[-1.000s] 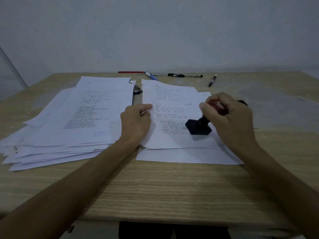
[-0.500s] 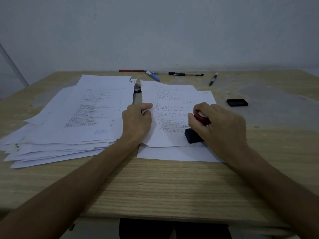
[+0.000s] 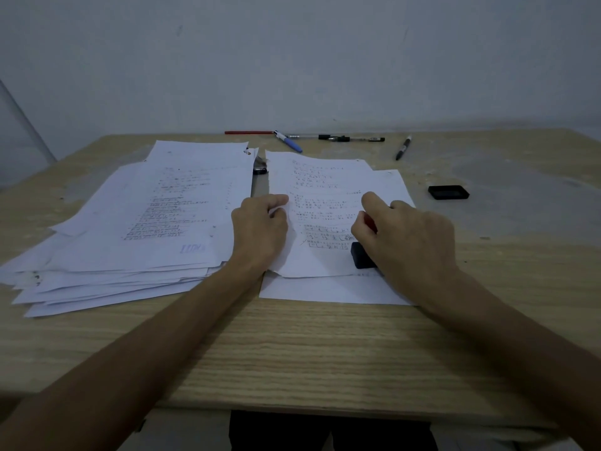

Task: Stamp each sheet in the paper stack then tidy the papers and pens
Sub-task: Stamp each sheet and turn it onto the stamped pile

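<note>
A small stack of printed sheets (image 3: 328, 187) lies at the table's middle. My right hand (image 3: 406, 236) grips the red-handled stamp (image 3: 361, 255), whose black base sits on the lower right corner of the top sheet. My left hand (image 3: 260, 229) pinches that sheet's left edge, which curls up a little. To the left spreads a larger, loose pile of sheets (image 3: 146, 222); its top sheet carries a blue stamp mark near its lower right. Several pens (image 3: 331, 138) lie along the far edge, among them a blue pen (image 3: 289, 143) and a black marker (image 3: 403, 148).
A black ink pad (image 3: 448, 192) lies on the wooden table (image 3: 292, 353) to the right of the sheets. A small dark clip (image 3: 260, 169) sits between the two piles. A grey wall rises just behind the table.
My right hand brought the stamp down and leftwards from mid-sheet onto the top sheet's lower right corner. The ink pad, hidden behind the hand before, now shows. My left hand stayed put.
</note>
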